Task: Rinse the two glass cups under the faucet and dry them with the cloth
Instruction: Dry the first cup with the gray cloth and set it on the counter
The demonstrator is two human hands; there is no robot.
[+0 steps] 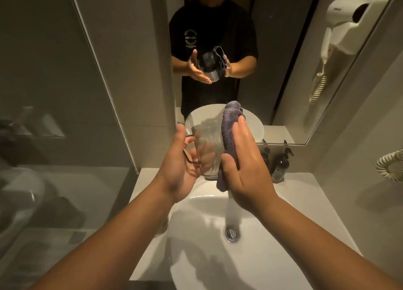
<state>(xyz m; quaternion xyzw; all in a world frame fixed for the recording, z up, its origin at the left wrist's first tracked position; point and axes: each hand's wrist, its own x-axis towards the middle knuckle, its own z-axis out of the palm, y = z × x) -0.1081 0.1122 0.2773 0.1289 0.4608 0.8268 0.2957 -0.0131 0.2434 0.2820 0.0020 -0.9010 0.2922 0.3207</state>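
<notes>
A clear ribbed glass cup (208, 150) is held upright above the back of the white sink (272, 235). My left hand (181, 169) presses flat against its left side, fingers spread. My right hand (242, 163) presses a grey-purple cloth (229, 137) against the cup's right side, the thumb pinning the cloth. The cloth rises above the cup's rim and hangs below its base. A thin metal faucet (188, 156) shows behind the left hand. Only one cup is in sight.
A mirror (218, 50) on the wall ahead reflects my hands and the cup. Two dark pump bottles (280, 165) stand on the counter at the right. A wall hairdryer with a coiled cord (390, 165) hangs far right. The drain (231, 233) lies mid-basin. A glass partition stands at the left.
</notes>
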